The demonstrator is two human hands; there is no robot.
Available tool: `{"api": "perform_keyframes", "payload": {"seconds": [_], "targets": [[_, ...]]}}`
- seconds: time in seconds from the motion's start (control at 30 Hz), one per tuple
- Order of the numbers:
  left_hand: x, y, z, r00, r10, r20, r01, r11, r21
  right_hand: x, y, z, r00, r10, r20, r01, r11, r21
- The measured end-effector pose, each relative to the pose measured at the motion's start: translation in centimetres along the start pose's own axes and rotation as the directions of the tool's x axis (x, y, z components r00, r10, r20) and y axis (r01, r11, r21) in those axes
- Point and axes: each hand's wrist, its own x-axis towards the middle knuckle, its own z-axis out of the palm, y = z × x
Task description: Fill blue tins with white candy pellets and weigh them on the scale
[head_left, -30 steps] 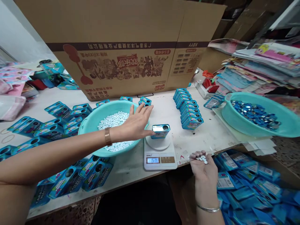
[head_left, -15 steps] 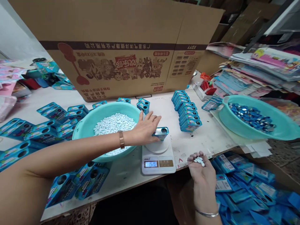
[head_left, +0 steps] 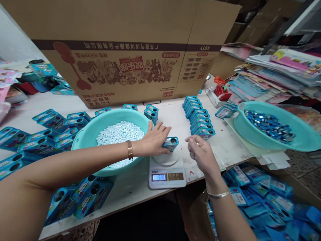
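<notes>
Gripping blue tin (head_left: 171, 143) on kitchen scale (head_left: 167, 170) with left hand (head_left: 153, 140), fingers curled round its left end; right hand (head_left: 200, 153) loosely closed just right of tin, contents hidden.

— What colour is that tin (head_left: 171, 143) my left hand (head_left: 153, 140) is on?

— Bright blue sides, silvery top with a dark round hole. It sits on my white scale (head_left: 167, 169), whose display glows pale blue with dark digits.

— And left of the scale?

— A turquoise basin (head_left: 90, 135) of white tablets (head_left: 120, 134). Blue tins (head_left: 54, 129) lie beyond it, with multicoloured lettering.

— Right of the scale?

— A second turquoise basin (head_left: 304, 134) with shiny blue and silver lids (head_left: 269, 124). Behind the scale, a brown carton (head_left: 120, 43) with a dark maroon stripe and cartoon figures. My wristband (head_left: 129, 149) is gold-toned, my bangle (head_left: 217, 194) silver.
</notes>
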Motion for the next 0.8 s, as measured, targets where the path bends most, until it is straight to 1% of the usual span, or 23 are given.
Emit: {"api": "perform_keyframes", "payload": {"seconds": [0.03,0.07,0.13,0.17,0.2,0.23,0.27,0.33,0.4,0.43,0.47,0.5,0.53,0.57,0.63,0.67,0.73,0.77,0.8], "targets": [[-0.1,0.0,0.0,1.0,0.002,-0.004,-0.002,1.0,-0.004,0.5,-0.6,0.3,0.996,-0.063,0.058,0.071,0.986,-0.15],[-0.1,-0.1,0.1,1.0,0.001,-0.004,-0.001,1.0,-0.007,1.0,-1.1,0.7,0.986,-0.113,0.118,0.144,0.943,-0.298],[-0.1,-0.1,0.1,1.0,0.0,0.002,0.0,1.0,-0.017,1.7,-2.0,1.4,0.963,-0.158,0.217,0.253,0.806,-0.536],[-0.2,-0.1,0.1,1.0,0.0,0.005,0.0,1.0,-0.026,2.0,-2.2,1.8,0.956,-0.156,0.249,0.28,0.742,-0.609],[-0.2,-0.2,0.0,1.0,0.001,0.004,-0.001,0.999,-0.037,2.1,-2.4,2.0,0.952,-0.15,0.268,0.294,0.697,-0.654],[-0.2,-0.2,0.0,1.0,0.002,0.004,-0.001,0.999,-0.046,2.3,-2.5,2.1,0.95,-0.154,0.271,0.301,0.675,-0.674],[-0.1,-0.2,0.0,1.0,0.0,0.002,0.0,0.999,-0.052,2.3,-2.6,2.0,0.951,-0.172,0.257,0.304,0.677,-0.671],[-0.1,-0.2,0.0,1.0,-0.003,-0.001,0.003,0.999,-0.051,2.3,-2.6,1.4,0.957,-0.237,0.167,0.289,0.741,-0.605],[-0.1,-0.2,0.1,1.0,0.004,-0.002,-0.004,0.999,-0.037,1.8,-2.6,0.3,0.966,-0.259,0.003,0.233,0.866,-0.442],[-0.1,-0.1,0.2,1.0,0.014,-0.003,-0.014,0.999,-0.032,1.5,-2.4,-0.4,0.968,-0.233,-0.089,0.194,0.929,-0.314],[0.0,0.0,0.2,1.0,0.03,-0.004,-0.03,0.999,-0.031,0.9,-2.1,-1.1,0.97,-0.176,-0.167,0.148,0.975,-0.167],[0.2,0.0,0.3,0.999,0.049,-0.004,-0.049,0.998,-0.034,0.3,-1.7,-1.7,0.968,-0.104,-0.231,0.104,0.995,-0.012],[0.5,0.0,0.2,0.998,0.069,-0.006,-0.069,0.997,-0.038,-0.4,-1.1,-2.3,0.962,-0.025,-0.271,0.059,0.991,0.118],[1.1,-0.1,0.1,0.996,0.085,-0.012,-0.085,0.995,-0.043,-1.3,-0.2,-3.0,0.953,0.053,-0.297,0.01,0.978,0.207],[2.9,-0.6,-0.5,0.995,0.092,-0.045,-0.094,0.995,-0.038,-3.1,2.2,-4.1,0.923,0.173,-0.345,-0.056,0.945,0.323],[4.3,-1.0,-0.9,0.994,0.084,-0.072,-0.086,0.996,-0.024,-3.9,3.7,-4.8,0.904,0.225,-0.364,-0.082,0.927,0.367],[7.8,-2.1,-1.8,0.99,0.051,-0.132,-0.048,0.999,0.025,-5.5,6.8,-6.0,0.875,0.299,-0.38,-0.112,0.889,0.443],[9.8,-2.8,-2.3,0.987,0.028,-0.155,-0.02,0.998,0.053,-6.1,8.3,-6.6,0.87,0.347,-0.35,-0.159,0.87,0.466],[12.0,-3.5,-2.6,0.985,0.002,-0.172,0.012,0.997,0.08,-6.7,9.6,-7.2,0.881,0.377,-0.286,-0.21,0.852,0.479]]}}
